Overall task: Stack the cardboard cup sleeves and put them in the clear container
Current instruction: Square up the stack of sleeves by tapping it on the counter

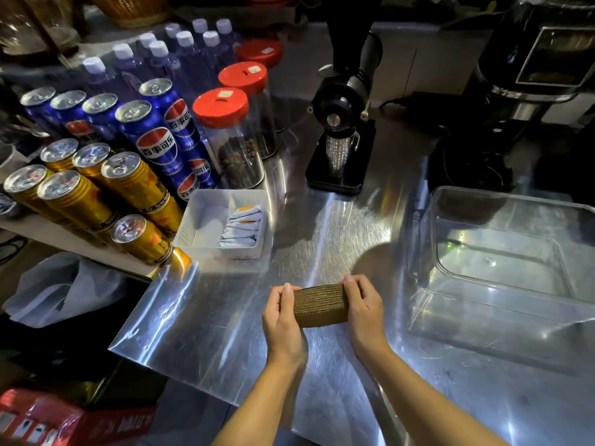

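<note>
A stack of several brown cardboard cup sleeves (321, 305) is held just above the steel counter (225, 333), pressed together edge-up. My left hand (282, 320) grips its left end and my right hand (365, 309) grips its right end. The clear container (502, 272) stands to the right of my hands with nothing inside it.
A white tray (206, 220) with sachets sits to the upper left. Blue cans (154, 136) and gold cans (128, 178) line the left shelf beside red-lidded jars (225, 130). A black grinder (343, 123) stands at the back; a dark machine (531, 75) is at the far right.
</note>
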